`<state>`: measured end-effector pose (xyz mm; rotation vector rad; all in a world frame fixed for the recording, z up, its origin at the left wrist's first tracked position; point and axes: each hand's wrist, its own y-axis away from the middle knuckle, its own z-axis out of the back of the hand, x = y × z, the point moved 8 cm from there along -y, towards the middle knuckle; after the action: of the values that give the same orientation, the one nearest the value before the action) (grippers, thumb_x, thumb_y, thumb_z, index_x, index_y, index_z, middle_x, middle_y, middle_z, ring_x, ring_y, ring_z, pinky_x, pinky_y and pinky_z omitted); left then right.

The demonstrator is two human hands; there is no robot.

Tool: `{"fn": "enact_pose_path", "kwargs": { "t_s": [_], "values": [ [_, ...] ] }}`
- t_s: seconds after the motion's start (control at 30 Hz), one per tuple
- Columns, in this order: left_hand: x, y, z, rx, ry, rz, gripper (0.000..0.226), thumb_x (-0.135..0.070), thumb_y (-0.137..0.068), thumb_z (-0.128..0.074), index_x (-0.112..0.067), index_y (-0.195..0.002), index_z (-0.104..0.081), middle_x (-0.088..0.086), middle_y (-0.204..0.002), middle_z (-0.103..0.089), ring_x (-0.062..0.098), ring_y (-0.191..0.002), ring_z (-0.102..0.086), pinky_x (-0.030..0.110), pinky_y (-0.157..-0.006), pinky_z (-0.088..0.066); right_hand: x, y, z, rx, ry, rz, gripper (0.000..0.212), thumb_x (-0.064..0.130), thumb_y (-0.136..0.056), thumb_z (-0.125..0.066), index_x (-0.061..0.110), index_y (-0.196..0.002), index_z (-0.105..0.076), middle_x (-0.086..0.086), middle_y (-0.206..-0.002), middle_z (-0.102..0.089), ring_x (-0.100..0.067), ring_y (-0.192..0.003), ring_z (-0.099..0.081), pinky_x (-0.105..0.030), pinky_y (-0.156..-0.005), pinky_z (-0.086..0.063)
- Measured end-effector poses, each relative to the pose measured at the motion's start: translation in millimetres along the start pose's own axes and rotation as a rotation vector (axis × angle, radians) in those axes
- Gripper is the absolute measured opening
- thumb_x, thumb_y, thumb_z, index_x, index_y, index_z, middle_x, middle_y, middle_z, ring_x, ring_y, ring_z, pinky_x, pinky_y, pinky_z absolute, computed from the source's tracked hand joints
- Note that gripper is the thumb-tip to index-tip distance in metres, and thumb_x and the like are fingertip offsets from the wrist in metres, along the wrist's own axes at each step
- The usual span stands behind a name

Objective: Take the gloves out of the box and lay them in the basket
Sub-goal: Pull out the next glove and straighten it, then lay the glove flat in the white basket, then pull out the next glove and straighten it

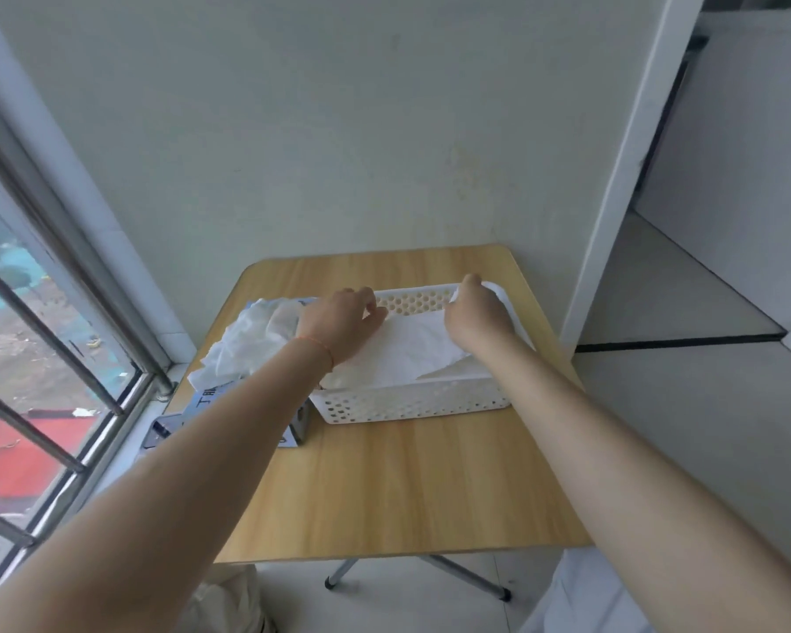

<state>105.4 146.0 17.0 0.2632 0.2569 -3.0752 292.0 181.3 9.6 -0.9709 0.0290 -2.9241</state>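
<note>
Head view: both hands reach over a white basket (412, 404) on a wooden table (398, 486). The left hand (339, 324) lies on the glove (412, 354) spread in the basket, knuckles up and fingers bent at the glove's far left edge; whether they pinch it or only press on it cannot be told. The right hand (478, 312) is curled at the basket's far right corner, its fingertips closed on the glove's far edge, which shows white just beside the thumb. The glove is thin and white, lying fairly flat over most of the basket's inside, with one corner draped toward the near wall.

An orange string (318, 347) circles the left wrist.

Left of the basket, touching its near left corner, stands the blue box (293, 434), mostly hidden under the left forearm. More white gloves (247, 342) billow out of its top in a crumpled heap, just beside the left hand.

The basket has perforated walls and sits on the far half of the table, its long side across the view. The table stands in a corner against a pale wall (339, 130), with a barred window (42, 335) on the left and a white door frame (626, 166) on the right. Metal table legs (466, 575) show below the near edge.
</note>
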Motion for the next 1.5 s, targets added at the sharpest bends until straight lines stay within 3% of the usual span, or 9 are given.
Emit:
{"fn": "enact_pose_path", "kwargs": {
  "t_s": [0.1,0.27,0.53,0.6,0.7,0.83,1.03,1.17,1.5],
  "values": [
    [-12.5,2.3,-3.4,-0.01,-0.001,-0.118,0.037,-0.057,-0.094,-0.048,-0.027,-0.11,-0.063,-0.001,-0.11,-0.056,0.021,-0.101,-0.055,0.04,-0.086,-0.048,-1.0,0.8,-0.6,-0.026,0.157,0.053,0.048,0.0,-0.095,-0.038,-0.001,-0.142,-0.026,-0.003,-0.07,-0.047,-0.015,-0.057,-0.044,-0.028,-0.044,-0.031],
    [-30.4,17.5,-6.7,0.079,-0.066,-0.206,0.046,-0.067,-0.079,-0.064,-0.029,-0.104,-0.058,-0.007,-0.102,-0.049,0.015,-0.085,-0.049,0.032,-0.072,-0.038,5.4,2.1,-2.7,-0.046,0.388,0.144,0.059,-0.006,-0.092,-0.042,0.0,-0.147,-0.02,-0.013,-0.098,-0.062,-0.022,-0.068,-0.052,-0.029,-0.044,-0.03],
    [-8.8,31.5,-35.0,0.541,0.035,-0.052,0.063,-0.058,-0.084,-0.066,-0.029,-0.137,-0.049,0.0,-0.129,-0.053,0.02,-0.117,-0.053,0.035,-0.101,-0.044,12.1,9.9,-8.9,-0.021,0.623,0.218,0.045,0.001,-0.087,-0.057,0.001,-0.129,-0.041,-0.016,-0.123,-0.052,-0.029,-0.107,-0.056,-0.034,-0.073,-0.044],
    [-7.5,31.3,-21.8,0.518,0.097,-0.042,0.051,-0.053,-0.087,-0.065,-0.032,-0.132,-0.055,-0.005,-0.12,-0.056,0.016,-0.112,-0.055,0.026,-0.09,-0.045,22.5,13.3,-6.7,-0.072,0.677,0.26,0.044,0.003,-0.086,-0.059,0.002,-0.127,-0.043,-0.016,-0.124,-0.048,-0.027,-0.109,-0.053,-0.033,-0.076,-0.045],
    [3.5,21.5,21.4,0.19,0.173,-0.01,0.017,-0.043,-0.092,-0.06,-0.034,-0.104,-0.067,-0.01,-0.104,-0.065,0.01,-0.087,-0.063,0.023,-0.069,-0.051,48.0,20.9,-6.3,-0.131,0.607,0.363,0.037,-0.003,-0.084,-0.057,0.004,-0.119,-0.047,-0.015,-0.119,-0.047,-0.026,-0.1,-0.053,-0.032,-0.066,-0.039],
    [54.7,28.7,57.2,-0.13,0.109,0.146,0.012,-0.03,-0.087,-0.056,-0.031,-0.088,-0.068,-0.001,-0.101,-0.062,0.02,-0.086,-0.061,0.033,-0.08,-0.053,90.6,31.7,-24.8,-0.072,0.419,0.49,0.02,-0.001,-0.09,-0.047,0.004,-0.107,-0.054,-0.012,-0.111,-0.05,-0.029,-0.097,-0.054,-0.035,-0.064,-0.035],
    [117.4,62.1,25.8,0.239,0.255,0.212,0.07,-0.051,-0.076,-0.077,-0.029,-0.137,-0.049,0.001,-0.133,-0.043,0.023,-0.119,-0.049,0.033,-0.103,-0.04,153.6,50.6,-76.2,0.107,0.158,0.636,0.022,0.008,-0.093,-0.04,0.009,-0.103,-0.06,-0.007,-0.109,-0.056,-0.025,-0.107,-0.05,-0.04,-0.084,-0.046],
    [125.7,71.8,12.5,0.32,0.229,0.123,0.094,-0.055,-0.071,-0.08,-0.031,-0.149,-0.034,-0.004,-0.148,-0.037,0.018,-0.13,-0.043,0.029,-0.101,-0.039,170.9,53.3,-102.1,0.175,0.136,0.639,0.019,0.016,-0.093,-0.045,0.013,-0.103,-0.061,-0.003,-0.11,-0.059,-0.023,-0.109,-0.048,-0.04,-0.089,-0.045],
    [138.8,71.0,10.3,0.245,0.174,0.135,0.1,-0.06,-0.07,-0.078,-0.03,-0.152,-0.03,-0.001,-0.155,-0.034,0.021,-0.139,-0.036,0.04,-0.113,-0.032,185.1,44.4,-113.9,0.115,0.222,0.578,0.016,0.025,-0.091,-0.051,0.018,-0.084,-0.063,-0.001,-0.098,-0.063,-0.025,-0.104,-0.052,-0.038,-0.086,-0.047]
  ]
}}
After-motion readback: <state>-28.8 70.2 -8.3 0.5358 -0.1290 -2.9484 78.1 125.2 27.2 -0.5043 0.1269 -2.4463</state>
